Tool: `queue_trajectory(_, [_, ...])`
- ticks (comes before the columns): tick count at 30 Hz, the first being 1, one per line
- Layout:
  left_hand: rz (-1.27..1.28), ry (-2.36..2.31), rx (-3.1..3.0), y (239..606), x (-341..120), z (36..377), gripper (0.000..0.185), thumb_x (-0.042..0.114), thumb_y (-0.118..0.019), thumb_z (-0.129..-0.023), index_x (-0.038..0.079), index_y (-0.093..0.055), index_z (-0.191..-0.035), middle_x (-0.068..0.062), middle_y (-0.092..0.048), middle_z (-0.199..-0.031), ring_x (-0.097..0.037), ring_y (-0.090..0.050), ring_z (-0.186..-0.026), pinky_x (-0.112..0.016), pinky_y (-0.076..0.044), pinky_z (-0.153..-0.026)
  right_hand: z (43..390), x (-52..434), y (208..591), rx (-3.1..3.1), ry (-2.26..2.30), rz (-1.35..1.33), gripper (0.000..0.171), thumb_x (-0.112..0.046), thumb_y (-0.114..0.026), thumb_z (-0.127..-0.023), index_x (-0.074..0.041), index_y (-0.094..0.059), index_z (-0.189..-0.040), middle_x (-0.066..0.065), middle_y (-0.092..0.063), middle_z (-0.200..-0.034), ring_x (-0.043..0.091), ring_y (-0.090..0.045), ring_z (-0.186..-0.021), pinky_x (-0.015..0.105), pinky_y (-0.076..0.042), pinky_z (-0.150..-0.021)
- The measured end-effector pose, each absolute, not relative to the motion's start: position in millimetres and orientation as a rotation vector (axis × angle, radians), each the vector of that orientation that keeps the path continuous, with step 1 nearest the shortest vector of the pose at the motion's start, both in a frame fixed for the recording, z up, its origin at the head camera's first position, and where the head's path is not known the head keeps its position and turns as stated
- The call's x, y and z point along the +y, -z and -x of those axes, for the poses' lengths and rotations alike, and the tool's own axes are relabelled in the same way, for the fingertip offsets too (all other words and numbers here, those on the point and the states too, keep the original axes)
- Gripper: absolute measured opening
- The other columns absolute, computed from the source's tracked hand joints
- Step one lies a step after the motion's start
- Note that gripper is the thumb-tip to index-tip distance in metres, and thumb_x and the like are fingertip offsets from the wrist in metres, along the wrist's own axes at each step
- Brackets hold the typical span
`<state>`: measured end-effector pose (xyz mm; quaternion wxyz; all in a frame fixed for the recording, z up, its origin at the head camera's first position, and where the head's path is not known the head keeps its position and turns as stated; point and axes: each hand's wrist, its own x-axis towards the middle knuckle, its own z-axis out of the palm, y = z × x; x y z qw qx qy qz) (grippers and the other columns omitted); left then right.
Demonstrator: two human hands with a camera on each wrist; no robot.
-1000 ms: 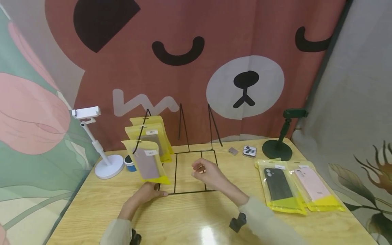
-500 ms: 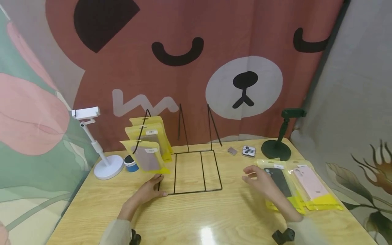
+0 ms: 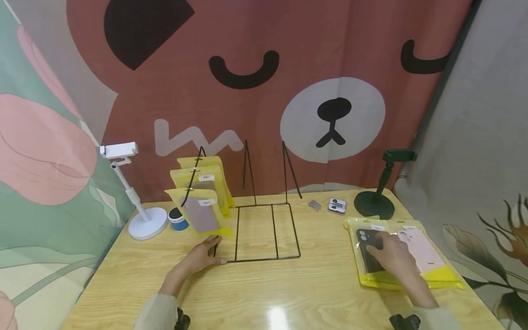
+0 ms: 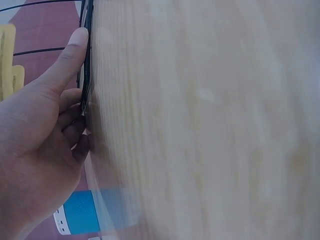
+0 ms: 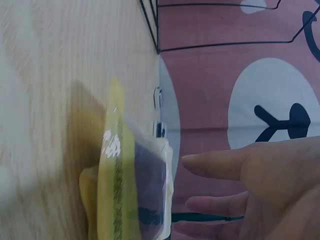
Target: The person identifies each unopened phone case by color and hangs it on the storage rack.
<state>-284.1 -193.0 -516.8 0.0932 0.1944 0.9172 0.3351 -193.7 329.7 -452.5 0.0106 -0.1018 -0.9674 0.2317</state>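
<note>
A black wire display rack [image 3: 275,233] stands on the table, and my left hand [image 3: 201,255] holds its front left corner. In the left wrist view the thumb [image 4: 75,45] lies along the wire while the other fingers curl at it. Yellow-edged bags with phone cases [image 3: 201,213] hang one behind another from the rack's left hook. To the right, my right hand [image 3: 393,254] hovers above a bagged black phone case [image 3: 367,263]. Its thumb and fingers are spread with a gap to the bag in the right wrist view. Beside it lies a bagged pink phone case [image 3: 425,252].
A white phone stand [image 3: 144,222] and a small blue-and-white round item [image 3: 178,220] stand left of the rack. Toward the back right are a small grey piece [image 3: 315,205], boxed earphones [image 3: 337,206] and a dark green phone stand [image 3: 374,205]. A bear-print curtain hangs behind.
My right hand has moved from over the rack rightward to above the bagged black phone case. The front hanging bag has swung back slightly. My left hand stays at the rack's corner.
</note>
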Motion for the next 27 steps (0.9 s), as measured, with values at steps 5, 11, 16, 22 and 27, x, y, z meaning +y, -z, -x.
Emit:
queue_trajectory(5, [-0.616, -1.006, 2.706, 514.5, -193.5, 283.6, 0.086, 0.036, -0.077, -0.082, -0.004, -0.036, -0.146, -0.024, -0.023, -0.155, -0.043, -0.022, -0.141, -0.057, -0.026, -0.109, 195.1, 337.4, 456.6, -3.082, -0.745, 0.461, 0.073, -0.04, -0.067, -0.088, 0.012, -0.042, -0.132, 0.04, -0.041, -0.126, 0.059, -0.041, -0.111, 0.068, -0.04, -0.079])
queue_trajectory(11, [-0.538, -1.039, 2.731, 514.2, -189.3, 283.5, 0.08, 0.035, -0.078, -0.081, 0.0, -0.043, -0.144, -0.022, -0.038, -0.148, -0.039, -0.032, -0.138, -0.054, -0.028, -0.11, 196.9, 342.8, 466.1, -3.128, -0.734, 0.506, 0.09, -0.05, -0.068, -0.085, 0.017, -0.035, -0.135, 0.043, -0.039, -0.127, 0.06, -0.041, -0.11, 0.07, -0.04, -0.08])
queue_trajectory(16, [-0.549, -1.064, 2.747, 514.5, -188.2, 282.3, 0.079, 0.031, -0.079, -0.08, 0.0, -0.044, -0.143, -0.019, -0.04, -0.148, -0.036, -0.032, -0.138, -0.052, -0.027, -0.111, 196.7, 345.6, 470.8, -3.117, -0.727, 0.484, 0.093, -0.054, -0.069, -0.083, 0.019, -0.035, -0.13, 0.044, -0.044, -0.121, 0.059, -0.046, -0.105, 0.068, -0.043, -0.076])
queue_trajectory(22, [-0.55, -1.003, 2.724, 514.5, -190.6, 282.7, 0.082, 0.036, -0.077, -0.082, -0.001, -0.04, -0.145, -0.023, -0.031, -0.152, -0.042, -0.027, -0.139, -0.055, -0.027, -0.109, 198.3, 348.0, 472.2, -3.109, -0.743, 0.473, 0.098, -0.058, -0.069, -0.08, 0.018, -0.033, -0.132, 0.045, -0.041, -0.126, 0.06, -0.045, -0.107, 0.067, -0.043, -0.078])
queue_trajectory(27, [-0.598, -0.988, 2.713, 514.9, -192.3, 283.7, 0.085, 0.036, -0.076, -0.082, -0.005, -0.036, -0.145, -0.024, -0.024, -0.155, -0.043, -0.023, -0.14, -0.056, -0.026, -0.11, 200.0, 353.1, 475.9, -3.114, -0.755, 0.448, 0.102, -0.061, -0.069, -0.079, 0.016, -0.031, -0.134, 0.044, -0.038, -0.129, 0.06, -0.045, -0.108, 0.067, -0.043, -0.079])
